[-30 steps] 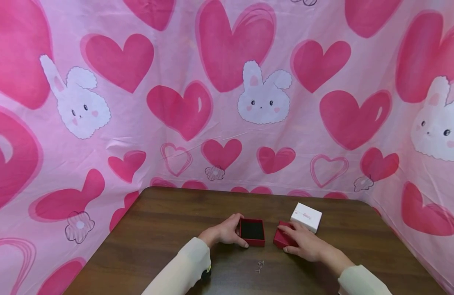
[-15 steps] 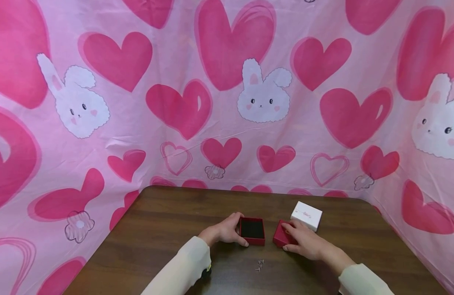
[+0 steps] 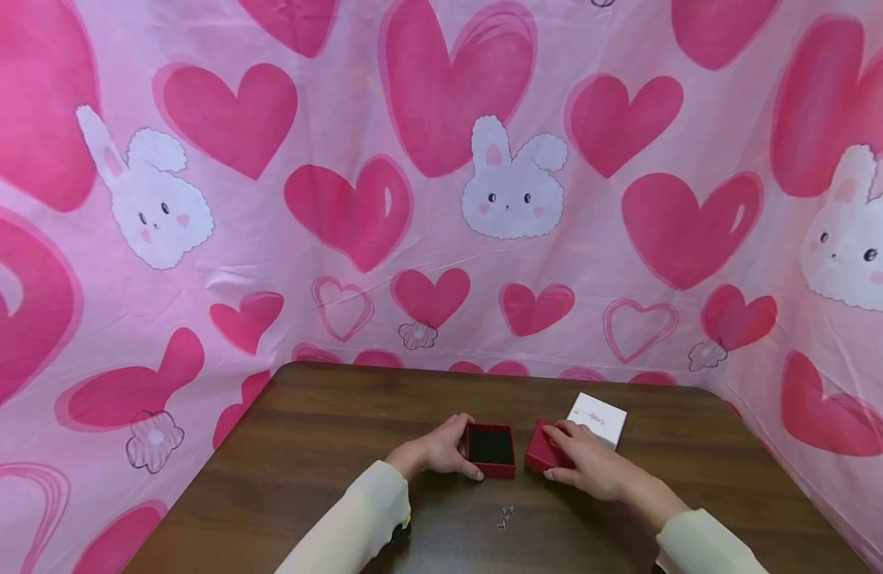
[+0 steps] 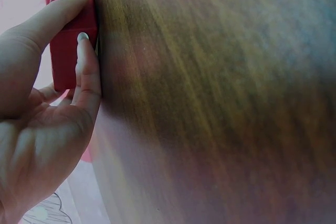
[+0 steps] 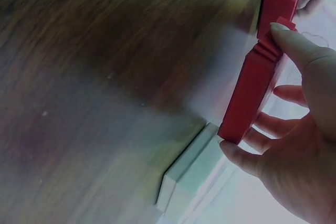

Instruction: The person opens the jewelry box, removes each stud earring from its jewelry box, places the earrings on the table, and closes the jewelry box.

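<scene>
My left hand (image 3: 441, 448) grips the left side of a small red box (image 3: 497, 472) with a black insert (image 3: 490, 445), which sits face-up on the table. In the left wrist view thumb and fingers lie along the red wall (image 4: 64, 66). To its right, my right hand (image 3: 592, 464) holds a red box lid (image 3: 542, 454) from above, a small gap from the box. The right wrist view shows the thumb on a ridged end and fingertips at the other end of the lid (image 5: 247, 98). Several tiny metallic pieces (image 3: 506, 516) lie in front; their kind is unclear.
A white box (image 3: 597, 420) with pink print stands just behind my right hand, close to the red lid. The brown wooden table (image 3: 355, 414) ends at a pink heart-and-rabbit cloth (image 3: 441, 239). Something dark (image 3: 401, 529) shows under the left sleeve.
My right hand has shifted slightly left with the red lid, narrowing the gap to the box. My left hand and the small metallic pieces stay put.
</scene>
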The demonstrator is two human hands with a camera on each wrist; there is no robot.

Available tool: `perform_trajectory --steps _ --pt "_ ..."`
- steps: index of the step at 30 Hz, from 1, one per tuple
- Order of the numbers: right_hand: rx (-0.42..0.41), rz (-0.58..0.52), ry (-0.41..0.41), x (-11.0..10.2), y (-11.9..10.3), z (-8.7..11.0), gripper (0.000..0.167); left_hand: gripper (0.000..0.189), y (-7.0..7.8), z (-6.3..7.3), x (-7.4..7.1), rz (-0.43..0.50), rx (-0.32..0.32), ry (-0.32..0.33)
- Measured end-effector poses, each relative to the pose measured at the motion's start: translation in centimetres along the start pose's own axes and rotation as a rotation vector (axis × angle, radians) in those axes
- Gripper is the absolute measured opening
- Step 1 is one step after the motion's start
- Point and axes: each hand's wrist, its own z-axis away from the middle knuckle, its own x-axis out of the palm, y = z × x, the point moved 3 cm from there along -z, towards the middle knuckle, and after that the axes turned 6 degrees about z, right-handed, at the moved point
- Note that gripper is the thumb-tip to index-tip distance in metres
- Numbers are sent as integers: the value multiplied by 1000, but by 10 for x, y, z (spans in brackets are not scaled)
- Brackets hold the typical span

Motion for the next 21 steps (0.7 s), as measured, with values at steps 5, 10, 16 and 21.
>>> perform_trajectory --steps 5,10,16,21 --pt "-5 5 6 -1 -2 -2 77 68 0 0 0 9 -3 -5" --pt "-5 -10 9 -4 -6 -4 77 67 0 0 -1 16 -7 -4" --pt "7 -23 1 -5 -9 -6 78 67 1 1 -1 8 -6 -2" --pt "6 -11 6 -4 -10 -10 78 65 1 1 -1 7 -1 -1"
